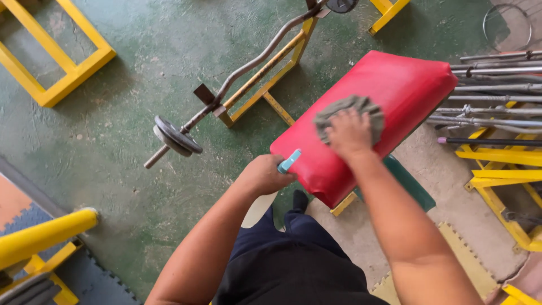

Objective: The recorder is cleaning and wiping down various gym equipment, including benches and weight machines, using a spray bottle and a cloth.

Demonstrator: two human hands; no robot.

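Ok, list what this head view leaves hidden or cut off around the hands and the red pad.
- Spray bottle: the left hand covers its neck; only the blue nozzle and pale body show.
- Grey cloth: partly covered by the right hand.
- Red pad: it hides its own supports.
- Curl bar: far end cut off by the top edge.

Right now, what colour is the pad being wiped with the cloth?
Red. The pad shows best in the head view, under the grey cloth.
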